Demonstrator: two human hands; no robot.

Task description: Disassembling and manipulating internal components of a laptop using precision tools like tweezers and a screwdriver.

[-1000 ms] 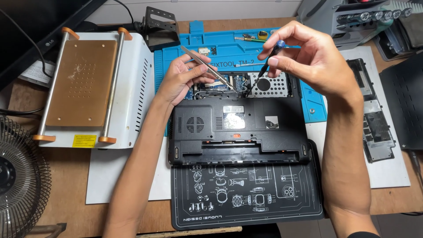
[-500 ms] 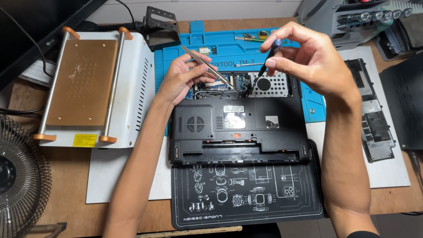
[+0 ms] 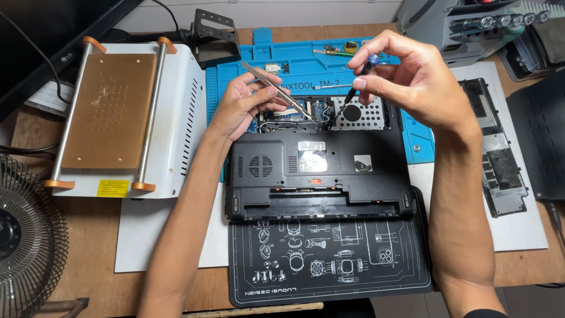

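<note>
Little had shifted over the last second: both hands stayed over the rear of the laptop, the right hand only edging slightly while the screwdriver tip remained in the open bay. Right hand (image 3: 415, 79) was closed on a slim screwdriver (image 3: 357, 79), pinched near its blue cap between thumb and fingertips, shaft slanting down and left toward the exposed compartment. Left hand (image 3: 244, 106) was closed on a pair of metal tweezers (image 3: 276, 87), held between thumb and fingers, tips angled down to the right and ending by the small circuit board in the same bay; whether the tips gripped anything could not be told. Both tools met over the far edge of the black laptop (image 3: 318, 171), which lay upside down, its vent grille and labels facing up, with a perforated metal plate visible in the opened section. Laptop sat partly on a blue work mat (image 3: 306, 62) at the far side and partly on a black printed mat (image 3: 329, 265) at the near side. To the left stood a white heating plate station (image 3: 123, 118) with a copper-coloured top; a wire fan guard (image 3: 26, 247) showed at the lower left. To the right, removed black cover panels (image 3: 500, 159) lay on a white sheet.
</note>
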